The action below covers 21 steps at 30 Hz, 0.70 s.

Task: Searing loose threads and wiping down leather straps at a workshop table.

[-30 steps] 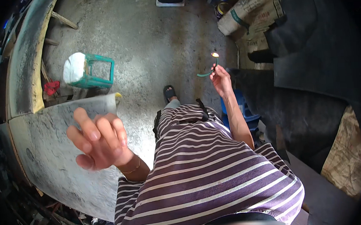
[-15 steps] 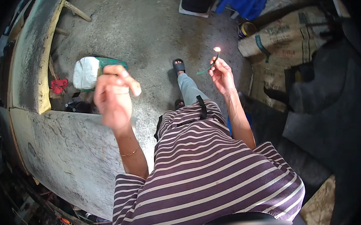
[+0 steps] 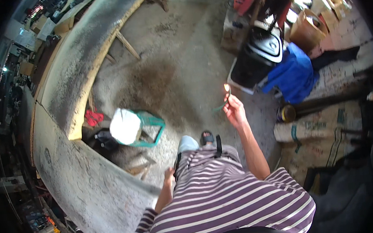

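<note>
"Out over the concrete floor (image 3: 192,73), what has the right hand (image 3: 234,109) got?"

"A thin, curved green strip (image 3: 219,108) — pinched in the fingertips, with a small flame (image 3: 227,88) at its upper end."

"And the left hand (image 3: 169,177)?"

"Low beside the striped shirt (image 3: 227,200), partly hidden — I can't tell whether it's open or closed."

"What's around them?"

"A stained worktop (image 3: 83,188) left of the left hand, a green stool (image 3: 163,129) ahead of it. Beyond the right hand, blue cloth (image 3: 294,74) beside a black bin (image 3: 249,62)."

rough matt concrete floor (image 3: 192,68), smooth plastic stool (image 3: 147,118), glossy black container (image 3: 257,53), matt cloth shirt (image 3: 227,200)
</note>
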Tool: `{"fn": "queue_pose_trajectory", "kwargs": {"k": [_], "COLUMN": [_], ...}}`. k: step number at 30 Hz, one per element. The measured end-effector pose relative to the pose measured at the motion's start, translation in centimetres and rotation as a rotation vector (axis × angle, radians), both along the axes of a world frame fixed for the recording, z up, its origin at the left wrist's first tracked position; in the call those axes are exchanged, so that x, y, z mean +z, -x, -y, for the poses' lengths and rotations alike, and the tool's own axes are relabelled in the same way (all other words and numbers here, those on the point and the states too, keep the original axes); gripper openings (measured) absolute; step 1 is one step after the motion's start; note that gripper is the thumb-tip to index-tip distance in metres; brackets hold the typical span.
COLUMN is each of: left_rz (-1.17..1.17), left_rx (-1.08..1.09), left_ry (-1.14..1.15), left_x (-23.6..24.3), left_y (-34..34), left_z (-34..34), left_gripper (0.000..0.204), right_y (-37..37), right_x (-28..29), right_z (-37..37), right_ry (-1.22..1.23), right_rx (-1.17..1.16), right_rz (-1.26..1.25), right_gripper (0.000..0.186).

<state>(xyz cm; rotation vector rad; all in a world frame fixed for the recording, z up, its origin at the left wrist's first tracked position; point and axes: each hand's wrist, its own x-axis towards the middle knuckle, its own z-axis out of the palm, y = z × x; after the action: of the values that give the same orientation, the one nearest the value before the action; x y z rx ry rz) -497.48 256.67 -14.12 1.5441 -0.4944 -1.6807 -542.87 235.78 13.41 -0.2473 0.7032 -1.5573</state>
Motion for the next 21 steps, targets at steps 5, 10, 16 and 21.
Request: {"fn": "queue_pose_trajectory", "kwargs": {"k": [5,10,16,21], "left_rz": [0.136,0.222,0.335,0.375], "left_rx": [-0.182,-0.126,-0.446,-0.426], "left_ry": [-0.133,-0.145,-0.238,0.129], "left_x": [4.1,-7.1,-2.9,2.8], "left_y": [-8.0,4.0,7.0,8.3], "left_z": [0.4,17.5,42.7,67.3], "left_gripper": [0.022,0.023,0.023,0.013], "right_y": [4.0,0.9,0.9,0.2], "right_x": [0.8,2.9,5.1,5.8], "right_z": [9.8,21.5,32.9,43.1], "right_ry": [-0.03,-0.016,-0.051,-0.037], "right_rx": [-0.083,-0.017,-0.109,-0.153], "right_rz": [-0.064,-0.095,-0.15,-0.172], "right_gripper": [0.016,0.013,0.014,0.014]}}
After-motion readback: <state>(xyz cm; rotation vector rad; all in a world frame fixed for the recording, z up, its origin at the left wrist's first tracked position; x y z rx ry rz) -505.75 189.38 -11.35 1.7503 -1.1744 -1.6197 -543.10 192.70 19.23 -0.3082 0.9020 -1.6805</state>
